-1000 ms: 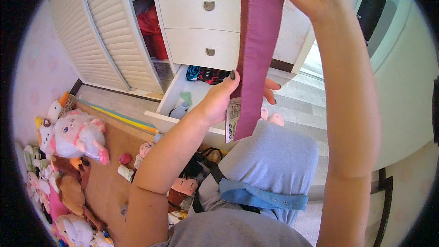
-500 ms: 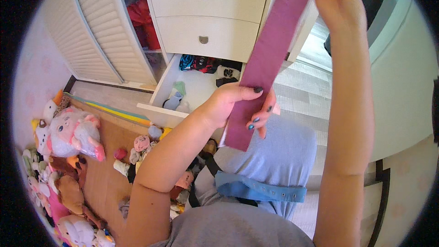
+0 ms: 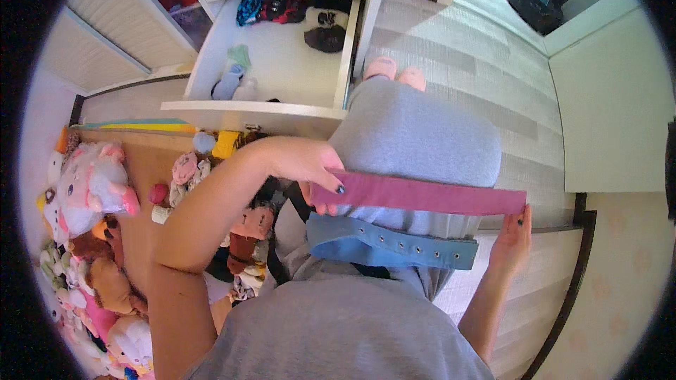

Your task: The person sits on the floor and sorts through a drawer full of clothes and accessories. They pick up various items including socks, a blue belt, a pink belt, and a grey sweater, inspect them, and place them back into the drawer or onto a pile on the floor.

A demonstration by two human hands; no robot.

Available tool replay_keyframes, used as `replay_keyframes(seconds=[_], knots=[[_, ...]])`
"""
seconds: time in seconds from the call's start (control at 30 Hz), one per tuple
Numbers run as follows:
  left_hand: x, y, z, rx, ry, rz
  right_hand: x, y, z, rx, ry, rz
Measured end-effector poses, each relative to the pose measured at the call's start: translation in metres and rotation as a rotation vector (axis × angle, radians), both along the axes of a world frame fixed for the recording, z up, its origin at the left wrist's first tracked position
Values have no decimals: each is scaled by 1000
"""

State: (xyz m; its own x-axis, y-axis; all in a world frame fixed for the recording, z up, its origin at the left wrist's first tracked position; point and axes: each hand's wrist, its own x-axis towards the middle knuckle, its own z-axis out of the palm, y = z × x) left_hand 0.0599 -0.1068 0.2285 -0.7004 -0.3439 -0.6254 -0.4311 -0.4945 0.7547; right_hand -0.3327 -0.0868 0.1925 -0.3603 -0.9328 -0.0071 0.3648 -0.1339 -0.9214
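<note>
A long, wide mauve strip (image 3: 422, 193), like a belt or sash, is stretched flat across my lap from left to right. My left hand (image 3: 310, 169) is closed on its left end, thumb on top and fingers underneath. At the far right end, my right hand (image 3: 512, 243) pinches the edge near the corner. Just below the strip, a blue belt (image 3: 394, 243) with a row of metal eyelets lies curved over my grey-clothed lap (image 3: 422, 127).
Ahead, an open white drawer (image 3: 289, 63) holds several bundled garments and socks (image 3: 227, 83). Plush toys (image 3: 91, 183) crowd the left side, with small rolled items (image 3: 186, 169) nearer me. Pink slippers (image 3: 382, 67) show beyond my knees. A black device (image 3: 535, 0) stands at the far right.
The strip has swung from a steep upward slant to nearly level over my lap. My right hand has come down from the top to the right side, and my view has tilted lower.
</note>
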Motion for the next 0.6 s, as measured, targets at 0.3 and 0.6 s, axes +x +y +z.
replay_keyframes(seconds=[0.3,0.6], knots=[[15,13,-12,62,-46,448,-23,-1,-40,291,-61,208],[10,37,-18,-245,-54,500,-22,-23,-69,449,-113,344]])
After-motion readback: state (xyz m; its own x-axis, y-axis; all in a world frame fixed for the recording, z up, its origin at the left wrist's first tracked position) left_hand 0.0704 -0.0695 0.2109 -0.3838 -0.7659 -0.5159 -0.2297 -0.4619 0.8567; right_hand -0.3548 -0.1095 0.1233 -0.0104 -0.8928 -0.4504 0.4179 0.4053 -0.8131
